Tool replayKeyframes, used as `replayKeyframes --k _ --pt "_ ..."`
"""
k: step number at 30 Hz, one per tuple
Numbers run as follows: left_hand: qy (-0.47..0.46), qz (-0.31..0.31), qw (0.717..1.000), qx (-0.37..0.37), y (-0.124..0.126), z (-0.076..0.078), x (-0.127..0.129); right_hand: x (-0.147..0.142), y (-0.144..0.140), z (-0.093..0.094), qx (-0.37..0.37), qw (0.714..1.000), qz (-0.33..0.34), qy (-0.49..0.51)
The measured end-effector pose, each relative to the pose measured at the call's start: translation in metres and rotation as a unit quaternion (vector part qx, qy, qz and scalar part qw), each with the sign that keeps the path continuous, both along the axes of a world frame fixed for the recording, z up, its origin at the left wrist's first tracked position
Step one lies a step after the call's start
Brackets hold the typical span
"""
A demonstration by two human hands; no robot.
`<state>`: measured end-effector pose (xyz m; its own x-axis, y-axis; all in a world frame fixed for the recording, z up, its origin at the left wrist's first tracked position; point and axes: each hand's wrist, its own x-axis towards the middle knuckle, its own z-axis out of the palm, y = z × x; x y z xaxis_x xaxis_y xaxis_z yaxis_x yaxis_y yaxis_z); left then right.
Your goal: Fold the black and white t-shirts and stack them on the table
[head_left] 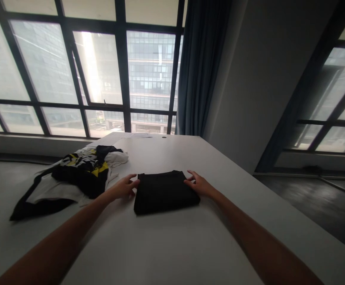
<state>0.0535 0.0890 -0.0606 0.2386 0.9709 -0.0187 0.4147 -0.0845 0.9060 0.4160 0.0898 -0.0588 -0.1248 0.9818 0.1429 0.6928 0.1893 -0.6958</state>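
In the head view, a folded black cloth (165,194) lies at the centre of the frame on the white tabletop (160,249). The person's left hand (127,187) and right hand (199,185) are at its side edges, each grip open with fingers parted; a rumpled clothes pile (81,170) lies at centre left.

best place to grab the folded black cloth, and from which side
Probably by its two short side edges, coming in from left and right, thumbs on top and fingers beneath. The folded black cloth lies flat as a compact rectangle on the white table, so supporting both ends should keep the folds together. The left hand and right hand are at those edges.
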Motion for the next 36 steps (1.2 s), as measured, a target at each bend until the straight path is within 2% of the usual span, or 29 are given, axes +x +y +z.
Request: replayKeyframes --k 4,8,11,13,16,18,21,24,26,28,36 --pt "0.116 -0.024 0.988 0.094 -0.007 -0.003 0.004 -0.001 -0.001 -0.001 0.016 0.998 0.046 -0.045" --pt "0.168 -0.024 0.965 0.198 -0.012 0.007 0.008 -0.004 0.001 -0.001 0.125 0.990 0.055 -0.027" --pt "0.185 -0.009 0.953 0.241 -0.009 0.006 0.005 -0.006 0.008 -0.008 0.194 0.980 0.031 -0.015" --pt "0.220 0.008 0.942 0.254 -0.008 0.002 0.004 -0.007 0.012 -0.013 0.197 0.978 0.013 -0.061" --pt "0.268 0.039 0.910 0.314 -0.015 -0.001 0.014 -0.012 0.010 -0.012 0.179 0.974 0.011 -0.142" --pt "0.274 0.014 0.897 0.347 -0.025 -0.001 0.028 -0.022 0.001 -0.006 0.189 0.969 0.036 -0.156" --pt "0.293 -0.087 0.892 0.334 -0.039 -0.004 0.052 -0.042 -0.016 -0.002 0.191 0.962 0.107 -0.162" --pt "0.337 -0.142 0.889 0.275 -0.042 -0.014 0.063 -0.058 -0.025 -0.008 0.123 0.958 0.156 -0.209" --pt "0.359 -0.150 0.890 0.239 -0.039 -0.021 0.063 -0.062 -0.026 -0.015 0.069 0.955 0.166 -0.237" --pt "0.370 -0.152 0.889 0.221 -0.035 -0.025 0.060 -0.061 -0.025 -0.018 0.045 0.954 0.170 -0.244" --pt "0.362 -0.151 0.892 0.224 -0.030 -0.028 0.055 -0.056 -0.020 -0.020 0.066 0.953 0.161 -0.250"
